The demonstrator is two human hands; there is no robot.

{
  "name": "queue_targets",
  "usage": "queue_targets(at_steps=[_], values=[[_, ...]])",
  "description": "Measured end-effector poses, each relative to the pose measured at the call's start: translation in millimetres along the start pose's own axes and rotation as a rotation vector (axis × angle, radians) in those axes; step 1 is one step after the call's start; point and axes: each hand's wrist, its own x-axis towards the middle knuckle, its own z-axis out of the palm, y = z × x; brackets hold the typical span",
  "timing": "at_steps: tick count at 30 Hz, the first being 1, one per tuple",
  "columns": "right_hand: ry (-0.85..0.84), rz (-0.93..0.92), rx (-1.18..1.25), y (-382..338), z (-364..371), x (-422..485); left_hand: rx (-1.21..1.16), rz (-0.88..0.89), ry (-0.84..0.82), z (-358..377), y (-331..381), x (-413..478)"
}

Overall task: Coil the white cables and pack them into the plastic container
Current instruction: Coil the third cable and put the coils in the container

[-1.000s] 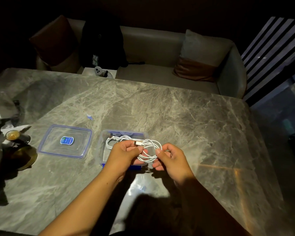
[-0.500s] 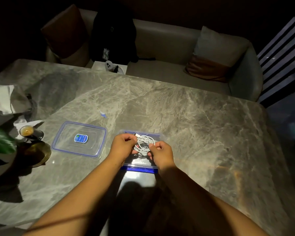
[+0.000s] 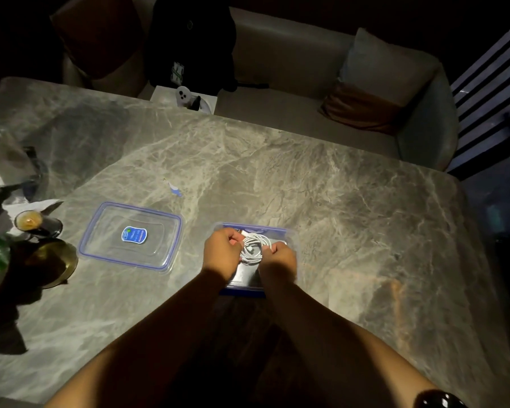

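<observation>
I see my left hand (image 3: 223,252) and right hand (image 3: 280,262) both pinched closed on the coiled white cable (image 3: 253,249), held between their fingertips over the clear blue-rimmed plastic container (image 3: 289,235) beneath them.

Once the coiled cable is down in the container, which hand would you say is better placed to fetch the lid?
Probably the left hand: the lid lies on its side of the container, while the right hand would have to cross over the white cable.
</observation>
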Motion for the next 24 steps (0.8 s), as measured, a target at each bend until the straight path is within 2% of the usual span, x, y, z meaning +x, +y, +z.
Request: queue_targets(at_steps=[5,11,16,24], values=[[-0.035,0.036,0.1,2.7,-10.2,6.7,0.114,0.044,-0.02,7.1,-8.9,2.9],[0.034,-0.092,-0.026,9.3,-11.7,5.4,0.079,0.193,-0.128,8.8,-20.5,2.2],[0.042,-0.145,-0.023,13.5,-11.4,3.9,-0.042,0.144,-0.166,15.7,-30.4,7.2],[-0.045,-0.126,0.023,15.1,-12.2,12.0,0.103,0.099,-0.087,19.3,-35.1,10.6]])
